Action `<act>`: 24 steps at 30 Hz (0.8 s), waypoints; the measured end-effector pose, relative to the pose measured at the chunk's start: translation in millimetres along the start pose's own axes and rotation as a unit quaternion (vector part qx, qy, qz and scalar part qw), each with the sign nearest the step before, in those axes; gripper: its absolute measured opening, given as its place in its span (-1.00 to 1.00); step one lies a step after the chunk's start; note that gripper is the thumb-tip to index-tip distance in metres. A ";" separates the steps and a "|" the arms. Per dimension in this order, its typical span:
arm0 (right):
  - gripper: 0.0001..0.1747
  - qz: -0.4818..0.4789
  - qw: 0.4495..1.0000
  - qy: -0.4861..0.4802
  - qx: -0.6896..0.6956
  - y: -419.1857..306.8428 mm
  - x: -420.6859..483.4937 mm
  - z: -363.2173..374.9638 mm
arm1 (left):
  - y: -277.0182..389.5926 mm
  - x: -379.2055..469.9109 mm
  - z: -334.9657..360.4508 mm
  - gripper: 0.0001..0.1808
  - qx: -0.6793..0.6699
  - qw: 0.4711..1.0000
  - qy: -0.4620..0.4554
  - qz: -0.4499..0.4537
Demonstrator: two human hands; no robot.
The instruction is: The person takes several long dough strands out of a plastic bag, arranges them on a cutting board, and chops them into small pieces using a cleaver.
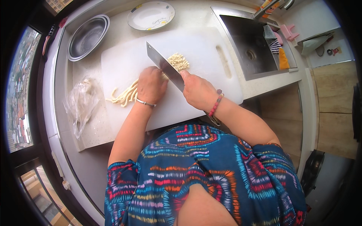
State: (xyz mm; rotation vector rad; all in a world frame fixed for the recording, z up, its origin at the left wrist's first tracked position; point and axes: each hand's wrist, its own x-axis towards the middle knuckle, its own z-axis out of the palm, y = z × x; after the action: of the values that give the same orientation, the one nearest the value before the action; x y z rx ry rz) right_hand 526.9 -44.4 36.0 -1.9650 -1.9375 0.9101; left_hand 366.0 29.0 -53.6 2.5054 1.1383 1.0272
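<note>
My right hand (199,89) grips a cleaver (165,65), whose handle is hidden in the fist. The broad steel blade points away and to the left, its lower edge near the board. My left hand (152,85) presses down on a bundle of pale strands (125,93), which look like dough noodles. Their loose ends trail out to the left of the wrist, and the other ends reach the blade. Beyond the blade lies a small heap of chopped pale bits (178,61). All of this rests on a white plastic cutting board (198,45).
A decorated plate (151,14) and a metal bowl (88,38) stand behind the board. A crumpled plastic bag (82,104) lies at the left. The sink (246,42) with its faucet (264,10) is at the right. A window (22,90) borders the left side.
</note>
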 end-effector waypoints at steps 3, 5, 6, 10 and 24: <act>-0.70 0.009 1.000 0.003 -0.006 -0.4 0.1 -0.4 | -0.3 0.6 0.0 -0.65 -0.008 1.000 0.003 0.008; -0.71 0.007 1.000 -0.006 -0.017 -2.3 1.6 -1.7 | -1.0 0.4 0.4 -0.68 -0.011 1.000 0.004 0.008; -0.72 0.006 1.000 -0.009 -0.022 -3.7 2.8 -3.0 | -1.4 0.0 0.4 -0.68 -0.007 1.000 -0.006 0.001; -0.68 0.007 0.999 -0.033 -0.036 -9.4 13.3 -4.2 | -1.3 -0.1 0.6 -0.69 0.001 1.000 -0.021 -0.012; -0.64 -0.026 0.998 0.055 0.024 7.2 4.4 9.1 | 1.9 -1.6 -16.2 -0.54 0.015 0.996 -0.062 -0.062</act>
State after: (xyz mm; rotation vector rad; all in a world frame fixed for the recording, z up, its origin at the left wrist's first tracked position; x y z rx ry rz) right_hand 527.3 -43.1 23.7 -1.8866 -1.8784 0.8093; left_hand 355.5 25.0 -41.6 2.4476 1.2634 0.8164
